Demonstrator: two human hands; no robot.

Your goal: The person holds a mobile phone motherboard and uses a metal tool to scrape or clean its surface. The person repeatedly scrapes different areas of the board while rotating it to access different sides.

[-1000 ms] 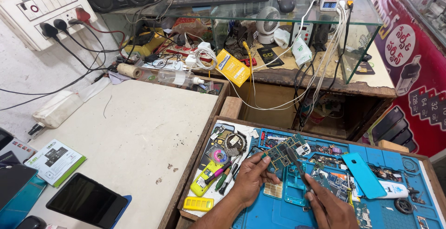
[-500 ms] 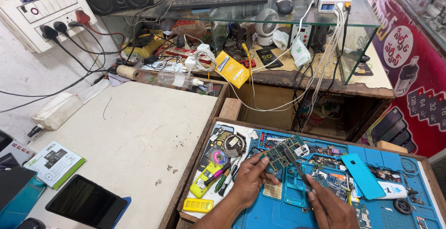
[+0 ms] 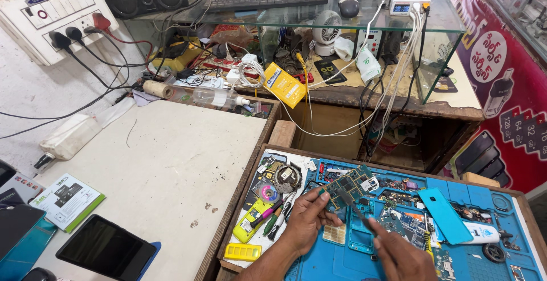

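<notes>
My left hand (image 3: 307, 218) holds a green phone circuit board (image 3: 348, 185) tilted up above the blue repair mat (image 3: 393, 258). My right hand (image 3: 401, 255), low at the frame's bottom edge, grips a thin dark tool (image 3: 360, 219) whose tip reaches the board's lower edge. Small boards and loose parts (image 3: 401, 221) lie on the mat beneath both hands. A light-blue phone back cover (image 3: 443, 214) rests to the right of the hands.
Screwdrivers and a yellow-green phone shell (image 3: 253, 221) lie left of my left hand, with a yellow part (image 3: 243, 252) below. A dark tablet (image 3: 105, 248) and booklet (image 3: 67, 200) sit on the white table (image 3: 171, 161). A glass shelf (image 3: 364, 13) with keyboard, fan and cables stands behind.
My left hand has lifted the circuit board slightly higher and turned it. My right hand has brought the tool's tip up to the board.
</notes>
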